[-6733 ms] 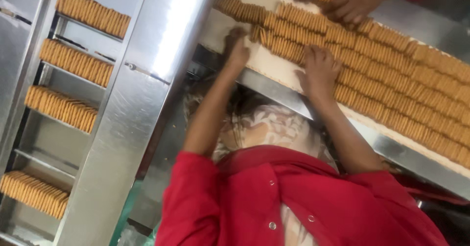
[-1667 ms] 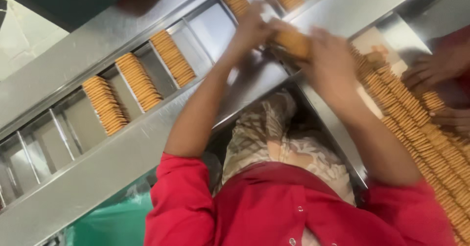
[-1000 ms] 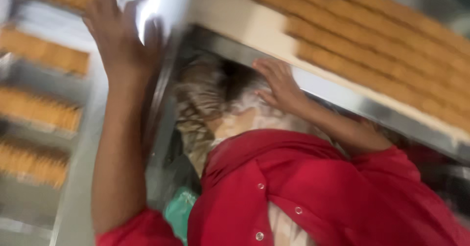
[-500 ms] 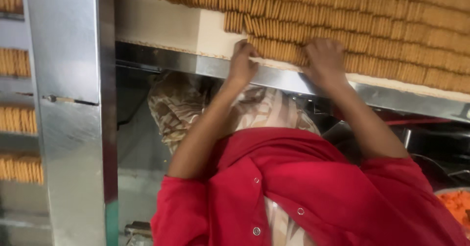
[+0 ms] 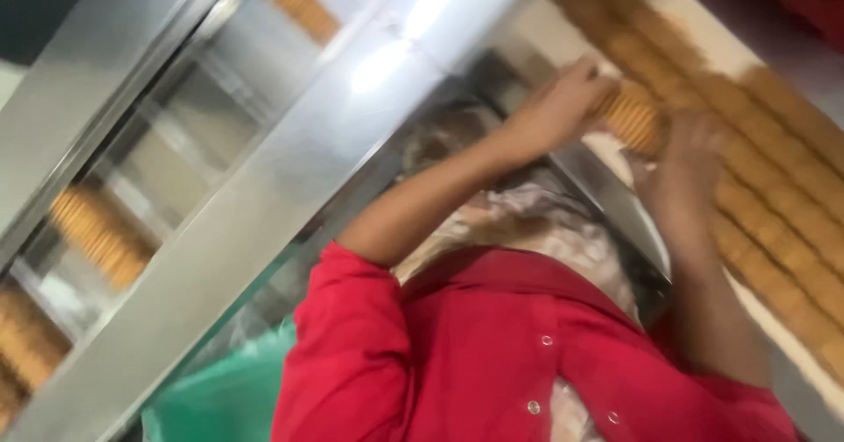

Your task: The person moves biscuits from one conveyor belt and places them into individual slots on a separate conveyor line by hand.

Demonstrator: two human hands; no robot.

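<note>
Biscuits (image 5: 635, 122) in a short stack sit between the two hands in the head view, lifted from the near edge of the belt (image 5: 615, 156), where long rows of biscuits (image 5: 782, 205) run from upper left to lower right. The stack's long axis runs across the gap from one hand to the other. The left hand (image 5: 563, 108) is curled against its left end, fingers bent over the top; the right hand (image 5: 690, 148) presses flat against its right end, fingers together. Both touch it, so neither is nearer. To the left, past a bright steel beam (image 5: 334, 161), lie steel channels (image 5: 167, 161) holding more biscuit stacks (image 5: 97, 235), well apart from the hands. Motion blur softens everything: single biscuits and fingertips cannot be made out, and the rows are cut off at the right edge.
</note>
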